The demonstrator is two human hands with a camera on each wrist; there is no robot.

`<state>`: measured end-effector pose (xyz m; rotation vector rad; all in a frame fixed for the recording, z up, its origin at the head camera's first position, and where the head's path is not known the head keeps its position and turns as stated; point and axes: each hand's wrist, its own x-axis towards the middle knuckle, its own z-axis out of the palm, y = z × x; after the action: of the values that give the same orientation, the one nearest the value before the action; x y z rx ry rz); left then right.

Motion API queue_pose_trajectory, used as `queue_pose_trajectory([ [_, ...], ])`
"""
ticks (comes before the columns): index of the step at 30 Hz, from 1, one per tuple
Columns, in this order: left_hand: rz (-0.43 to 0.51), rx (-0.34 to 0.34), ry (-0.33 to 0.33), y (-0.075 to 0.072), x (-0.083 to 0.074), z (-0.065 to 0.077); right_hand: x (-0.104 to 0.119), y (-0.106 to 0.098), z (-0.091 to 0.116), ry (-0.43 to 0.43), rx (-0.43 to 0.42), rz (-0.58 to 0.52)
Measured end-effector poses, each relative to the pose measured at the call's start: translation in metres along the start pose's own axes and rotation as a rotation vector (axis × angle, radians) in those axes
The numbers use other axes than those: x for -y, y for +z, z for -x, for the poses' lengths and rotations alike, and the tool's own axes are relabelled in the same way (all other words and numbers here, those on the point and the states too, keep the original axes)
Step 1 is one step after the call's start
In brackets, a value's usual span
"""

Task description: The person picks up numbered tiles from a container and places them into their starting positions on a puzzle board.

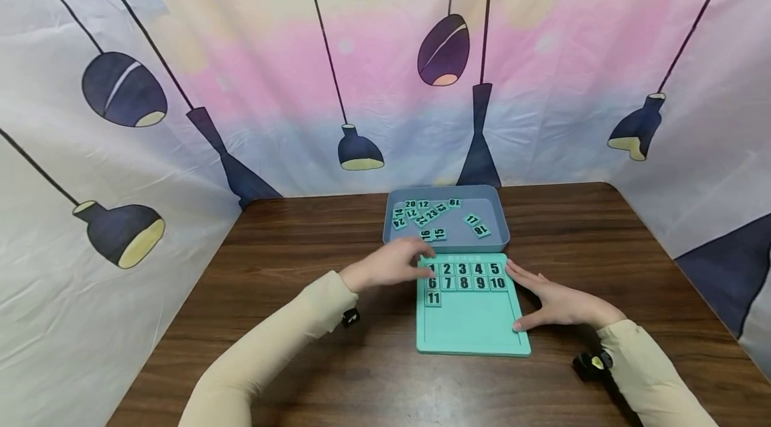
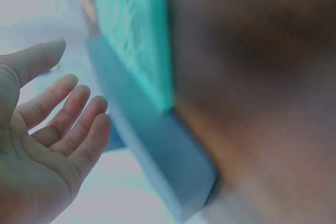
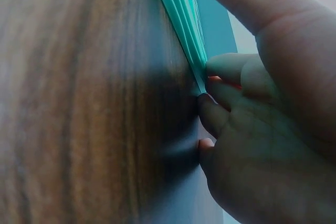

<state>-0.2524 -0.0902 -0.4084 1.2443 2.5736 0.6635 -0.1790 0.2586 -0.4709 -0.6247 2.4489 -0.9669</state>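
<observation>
A turquoise number board [image 1: 476, 326] lies on the table with two full rows of number tiles, 1 to 10, and tile 11 [image 1: 433, 298] alone at the left of the third row. My left hand [image 1: 391, 263] is over the board's upper left corner, near tiles 1 and 6; its fingers are loosely bent and spread with nothing between them, as the left wrist view also shows. Along the board's right edge my right hand [image 1: 563, 306] rests, thumb low and fingertips [image 3: 212, 114] near the upper corner, fingers extended against the rim.
Behind the board stands a grey-blue tray [image 1: 496, 233], close against its top edge, with several loose number tiles [image 1: 431, 214] scattered inside at various angles. Everything sits on a dark wooden table [image 1: 301, 233]. A cloth backdrop [image 1: 259, 79] printed with lamps hangs behind it.
</observation>
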Motion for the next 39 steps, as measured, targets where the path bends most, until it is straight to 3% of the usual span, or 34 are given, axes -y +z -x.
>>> queue_pose_trajectory([
  [10,0.072,-0.171,-0.113,-0.072,0.018,-0.038,0.000,-0.001,-0.001,-0.024,0.007,-0.027],
  [17,0.132,-0.204,-0.153,-0.098,0.032,-0.067,0.000,0.001,0.001,-0.028,0.008,-0.030],
  [22,0.145,-0.205,-0.184,-0.103,0.043,-0.085,0.000,0.001,0.001,-0.023,0.009,-0.041],
  [28,0.119,-0.170,-0.219,-0.094,0.062,-0.104,-0.002,0.002,0.001,-0.005,-0.001,-0.040],
  [39,0.090,-0.065,-0.285,-0.085,0.081,-0.121,-0.001,0.003,0.003,-0.031,-0.007,-0.049],
])
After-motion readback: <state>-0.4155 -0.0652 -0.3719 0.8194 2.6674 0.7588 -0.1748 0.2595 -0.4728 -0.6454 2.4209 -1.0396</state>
